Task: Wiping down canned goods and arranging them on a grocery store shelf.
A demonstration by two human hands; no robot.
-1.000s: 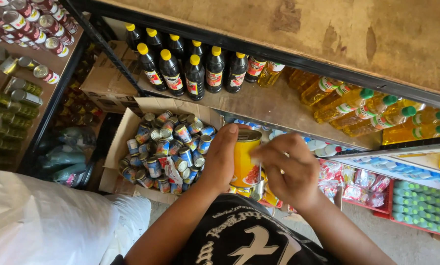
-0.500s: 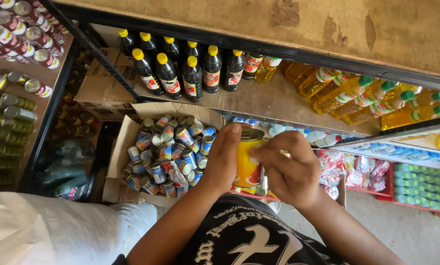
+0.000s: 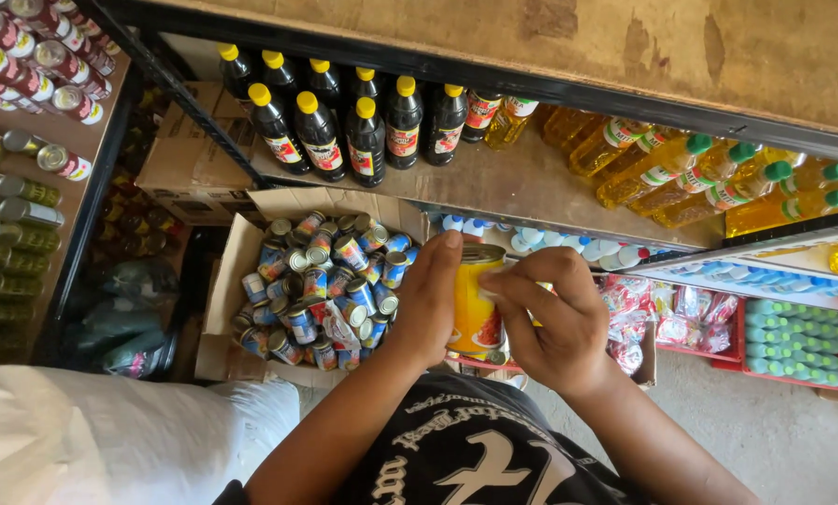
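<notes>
My left hand (image 3: 430,304) wraps around a yellow tin can (image 3: 475,304) and holds it upright in front of my chest. My right hand (image 3: 550,318) touches the can's right side, with its fingertips pressed on the label near the top rim. Just left of my hands, an open cardboard box (image 3: 221,299) holds several small cans (image 3: 321,290) with blue and red labels, lying loose in a heap.
Dark bottles with yellow caps (image 3: 344,122) stand on a shelf (image 3: 522,187) above the box. Yellow oil bottles (image 3: 690,173) fill the shelf's right part. More cans (image 3: 35,56) line a rack at left. A white sack (image 3: 110,440) lies at lower left.
The view has shifted slightly. My right hand's fingers have slid along the yellow can's label; my left hand keeps its hold.
</notes>
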